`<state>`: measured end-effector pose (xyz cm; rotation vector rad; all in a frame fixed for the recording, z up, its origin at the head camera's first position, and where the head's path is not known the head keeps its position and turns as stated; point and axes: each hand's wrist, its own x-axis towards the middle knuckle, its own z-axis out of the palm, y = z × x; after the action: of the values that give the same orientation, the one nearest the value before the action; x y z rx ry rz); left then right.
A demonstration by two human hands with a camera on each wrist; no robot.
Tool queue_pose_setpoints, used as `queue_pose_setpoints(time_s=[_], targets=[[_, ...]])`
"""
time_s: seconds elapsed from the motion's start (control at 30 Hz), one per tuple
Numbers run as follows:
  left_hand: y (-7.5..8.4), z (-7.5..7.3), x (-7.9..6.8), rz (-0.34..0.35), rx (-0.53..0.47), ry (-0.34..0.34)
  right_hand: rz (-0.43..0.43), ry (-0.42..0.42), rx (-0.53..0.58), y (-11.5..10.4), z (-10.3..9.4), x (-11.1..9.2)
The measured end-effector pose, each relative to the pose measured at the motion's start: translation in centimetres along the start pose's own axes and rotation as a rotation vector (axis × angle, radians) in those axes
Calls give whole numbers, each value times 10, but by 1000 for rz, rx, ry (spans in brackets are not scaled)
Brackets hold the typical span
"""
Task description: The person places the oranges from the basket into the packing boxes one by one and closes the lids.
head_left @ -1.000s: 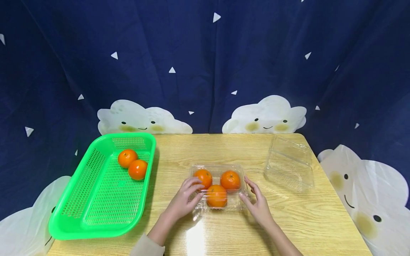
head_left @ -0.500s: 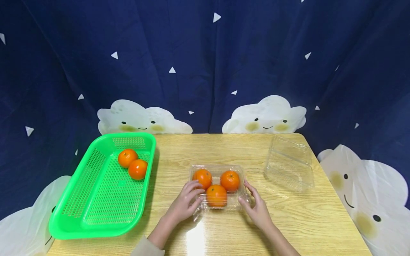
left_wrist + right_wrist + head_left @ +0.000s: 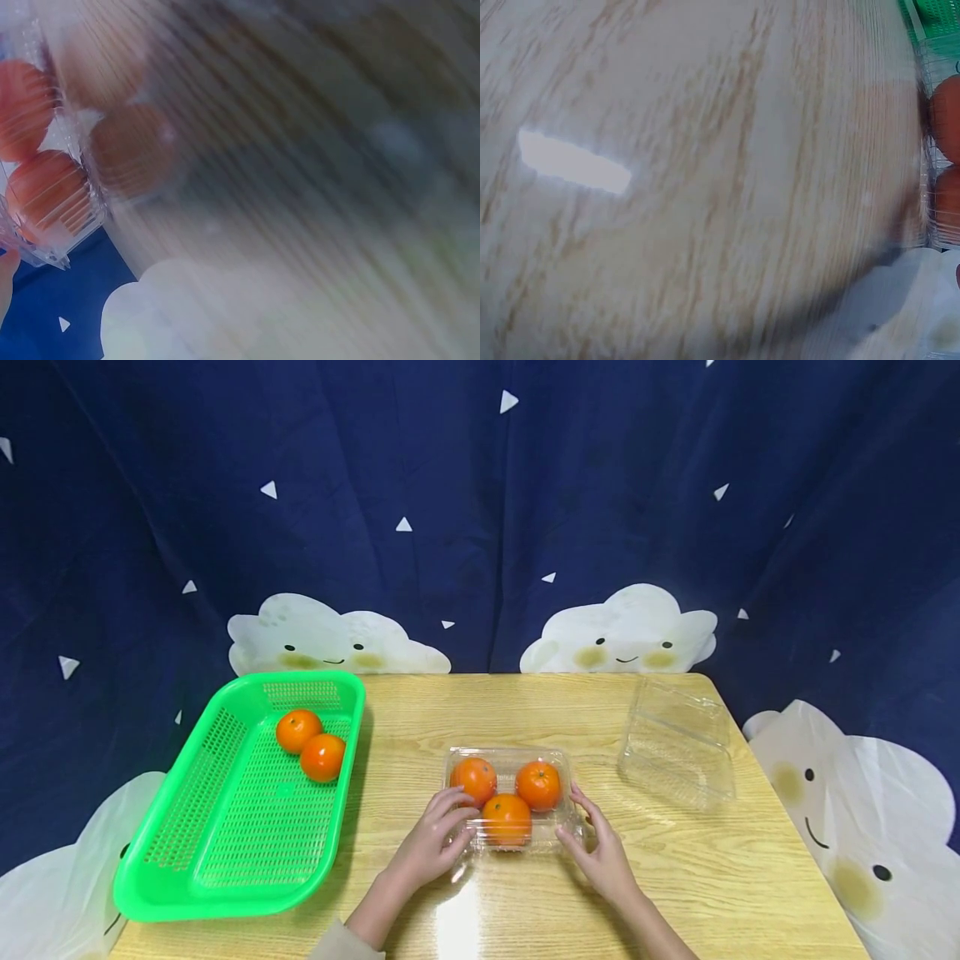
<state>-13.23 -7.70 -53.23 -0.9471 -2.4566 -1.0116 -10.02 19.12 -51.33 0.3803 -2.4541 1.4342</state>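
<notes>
As the clamshell box (image 3: 507,765) lies lengthwise between them, your left hand (image 3: 435,837) and right hand (image 3: 603,852) flank its ends; grip unclear.

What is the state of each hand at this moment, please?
Left hand: open, fingers relaxed at the left end of the clear container.
Right hand: open, thumb and fingers spread at its right end.

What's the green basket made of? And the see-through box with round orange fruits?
The green rectangular basket looks like slightly glossy moulded plastic: its colour is even, its holes regular. The clear rectangular box seems to be thin, shiny plastic: the round orange fruits show through its ridged walls.
</notes>
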Motion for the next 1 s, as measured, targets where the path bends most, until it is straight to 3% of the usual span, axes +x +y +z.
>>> queue_pose_setpoints(time_s=[0.3, 0.47, 0.7, 1.0], targets=[[-4, 2, -4, -83, -203, 40, -16, -71, 64, 6, -5, -1], [-4, 2, -6, -112, -230, 61, -41, -60, 149, 6, -6, -1], [-2, 2, -10, -339, -358, 45, -51, -26, 190, 29, -1, -3], [-4, 1, -16, -598, -538, 75, 31, -59, 253, 44, -2, -5]])
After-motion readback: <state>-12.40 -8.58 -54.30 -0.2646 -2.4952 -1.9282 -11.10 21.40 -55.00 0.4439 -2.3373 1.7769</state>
